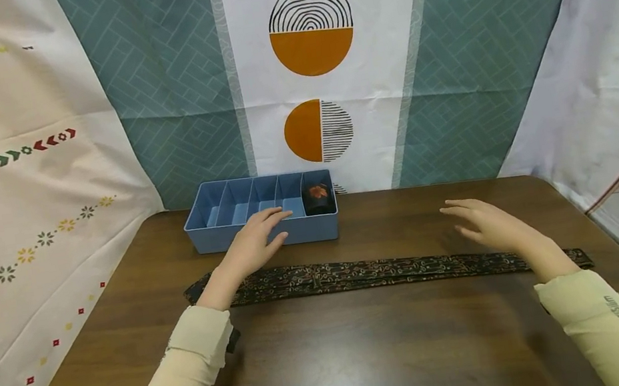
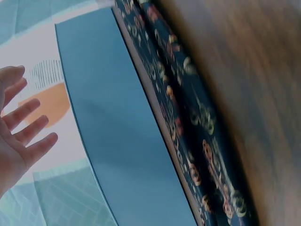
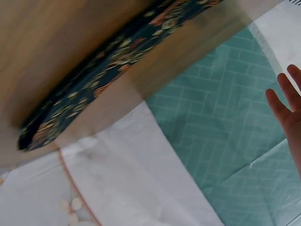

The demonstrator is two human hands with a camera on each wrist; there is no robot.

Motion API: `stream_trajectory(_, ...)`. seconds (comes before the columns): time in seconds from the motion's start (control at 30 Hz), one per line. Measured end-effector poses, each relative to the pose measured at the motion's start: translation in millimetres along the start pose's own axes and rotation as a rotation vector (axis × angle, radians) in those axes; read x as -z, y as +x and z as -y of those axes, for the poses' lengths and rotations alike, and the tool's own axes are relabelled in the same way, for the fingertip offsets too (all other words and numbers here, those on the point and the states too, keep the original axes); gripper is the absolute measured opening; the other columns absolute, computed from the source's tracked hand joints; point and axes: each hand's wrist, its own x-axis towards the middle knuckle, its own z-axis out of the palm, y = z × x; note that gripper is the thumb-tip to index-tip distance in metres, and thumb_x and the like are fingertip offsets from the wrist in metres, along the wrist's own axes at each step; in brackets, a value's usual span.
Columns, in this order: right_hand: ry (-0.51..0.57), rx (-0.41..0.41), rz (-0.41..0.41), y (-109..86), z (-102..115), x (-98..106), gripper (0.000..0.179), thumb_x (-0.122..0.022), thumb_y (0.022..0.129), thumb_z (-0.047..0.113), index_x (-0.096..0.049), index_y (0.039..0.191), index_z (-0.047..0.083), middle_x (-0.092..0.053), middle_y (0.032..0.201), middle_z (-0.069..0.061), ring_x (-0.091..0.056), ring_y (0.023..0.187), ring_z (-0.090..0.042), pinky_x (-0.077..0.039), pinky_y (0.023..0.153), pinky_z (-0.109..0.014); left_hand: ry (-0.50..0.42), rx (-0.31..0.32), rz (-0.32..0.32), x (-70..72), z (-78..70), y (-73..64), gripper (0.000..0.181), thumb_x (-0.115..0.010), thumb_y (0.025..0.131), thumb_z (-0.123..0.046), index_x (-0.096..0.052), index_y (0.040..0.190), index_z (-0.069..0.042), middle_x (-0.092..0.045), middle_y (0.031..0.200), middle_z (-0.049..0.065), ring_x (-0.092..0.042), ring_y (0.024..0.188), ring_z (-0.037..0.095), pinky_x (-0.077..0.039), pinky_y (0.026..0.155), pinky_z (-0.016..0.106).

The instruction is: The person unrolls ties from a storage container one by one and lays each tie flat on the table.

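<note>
In front of the blue, five-compartment plastic box [image 1: 315, 229], a long, dark, gold-patterned fabric strip [image 1: 353, 275] lies across the brown wooden tabletop [image 1: 360, 360]. The left hand [image 1: 256, 238], fingers spread and holding nothing, hovers near the box; the right hand [image 1: 484, 222], fingers loosely extended and empty, hovers well right of it. A black, orange-printed bundle [image 1: 319, 199] sits in the box's rightmost compartment, before a teal-and-white curtain [image 1: 175, 72].

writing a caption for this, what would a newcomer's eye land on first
Probably the long dark patterned strip across the table, with the left hand and right hand raised above the table. Next, the blue divided box at the back, a dark item in its right end. Orange half-circles stand out on the curtain behind.
</note>
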Motion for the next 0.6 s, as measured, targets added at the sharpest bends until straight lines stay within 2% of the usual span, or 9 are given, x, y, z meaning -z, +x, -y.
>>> stream_trajectory(0.1, 0.016, -0.002, -0.006, 12.9, 3.5, 0.5, 0.043, -0.059, 0.089, 0.002, -0.051, 0.131, -0.005, -0.045, 0.136, -0.029, -0.042, 0.124, -0.048, -0.035, 0.101, -0.06, 0.01, 0.028, -0.007, 2.3, 7.2, 2.7, 0.045, -0.058, 0.094, -0.019, -0.049, 0.138, -0.012, -0.046, 0.14, 0.017, -0.041, 0.13, 0.038, -0.039, 0.103, 0.054)
stream_trajectory(0.2, 0.015, 0.033, -0.022, 24.6, 5.1, 0.8, 0.042, -0.059, 0.088, 0.0, -0.052, 0.129, -0.007, -0.048, 0.134, -0.03, -0.043, 0.123, -0.048, -0.036, 0.101, -0.059, 0.012, 0.051, -0.001, 3.5, 11.9, 5.3, 0.046, -0.058, 0.095, -0.02, -0.048, 0.138, -0.011, -0.046, 0.14, 0.018, -0.04, 0.13, 0.038, -0.039, 0.103, 0.054)
stream_trajectory(0.37, 0.005, 0.055, -0.026, 40.5, 7.5, 2.5, 0.041, -0.059, 0.088, 0.0, -0.053, 0.127, -0.007, -0.048, 0.133, -0.03, -0.045, 0.122, -0.048, -0.037, 0.1, -0.059, -0.007, 0.069, 0.005, 4.1, 16.2, 11.5, 0.045, -0.057, 0.095, -0.02, -0.048, 0.138, -0.009, -0.047, 0.139, 0.018, -0.042, 0.129, 0.038, -0.038, 0.105, 0.053)
stream_trajectory(0.6, 0.015, 0.052, 0.01, 58.7, 15.5, 4.1, 0.041, -0.057, 0.089, 0.001, -0.052, 0.129, -0.006, -0.047, 0.135, -0.03, -0.044, 0.123, -0.047, -0.036, 0.102, -0.059, 0.004, 0.131, 0.052, 2.0, 24.1, 21.8, 0.048, -0.054, 0.097, -0.024, -0.044, 0.141, -0.01, -0.044, 0.141, 0.017, -0.04, 0.131, 0.037, -0.037, 0.105, 0.053)
